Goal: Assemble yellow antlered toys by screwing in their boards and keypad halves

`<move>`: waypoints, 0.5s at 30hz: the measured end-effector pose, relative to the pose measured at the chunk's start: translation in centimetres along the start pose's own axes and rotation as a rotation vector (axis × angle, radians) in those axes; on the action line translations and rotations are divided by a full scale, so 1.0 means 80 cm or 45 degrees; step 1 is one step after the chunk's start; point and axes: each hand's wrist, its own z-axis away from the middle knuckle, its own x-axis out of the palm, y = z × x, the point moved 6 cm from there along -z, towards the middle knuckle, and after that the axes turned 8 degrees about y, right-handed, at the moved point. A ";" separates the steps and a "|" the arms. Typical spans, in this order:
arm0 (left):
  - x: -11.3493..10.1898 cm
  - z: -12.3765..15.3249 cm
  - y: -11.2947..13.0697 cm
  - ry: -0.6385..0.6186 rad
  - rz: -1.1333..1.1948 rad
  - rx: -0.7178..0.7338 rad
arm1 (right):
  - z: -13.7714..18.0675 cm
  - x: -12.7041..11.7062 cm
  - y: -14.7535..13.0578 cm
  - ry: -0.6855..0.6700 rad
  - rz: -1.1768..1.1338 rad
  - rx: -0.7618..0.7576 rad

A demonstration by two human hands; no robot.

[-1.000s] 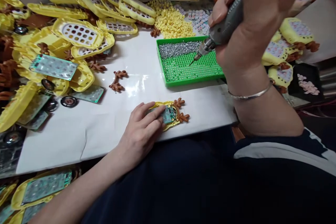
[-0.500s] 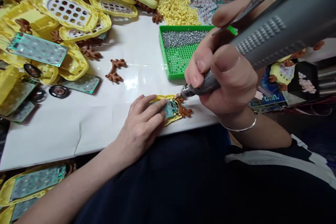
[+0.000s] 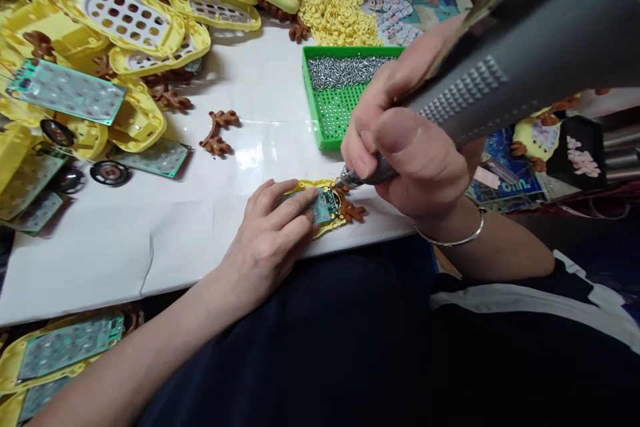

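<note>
My right hand (image 3: 415,160) is wrapped round a grey electric screwdriver (image 3: 480,93), which slants down to the left. Its bit meets the upper right end of a small yellow toy shell (image 3: 320,233) on the table. Inside the shell lies a green circuit board (image 3: 325,205), and a brown antler piece (image 3: 354,213) juts out at its right end. My left hand (image 3: 273,227) holds the shell down, its bent fingers across the board's left part; the thumb is hidden. Whether a screw sits under the bit is too small to tell.
A green tray (image 3: 320,140) of screws stands behind the shell. Yellow shells (image 3: 123,17), boards (image 3: 70,93) and speakers (image 3: 111,174) pile up at left. One loose antler piece (image 3: 220,133) lies mid-table. Small yellow parts (image 3: 340,13) are heaped at the back, a black tray (image 3: 580,153) at right.
My right hand and the screwdriver have shifted slightly left and down, and the screwdriver body has tilted lower. My left hand and the shell stay in place.
</note>
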 end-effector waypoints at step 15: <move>-0.009 0.001 0.004 0.045 -0.120 0.039 | -0.061 -0.059 -0.024 0.297 -0.046 -0.376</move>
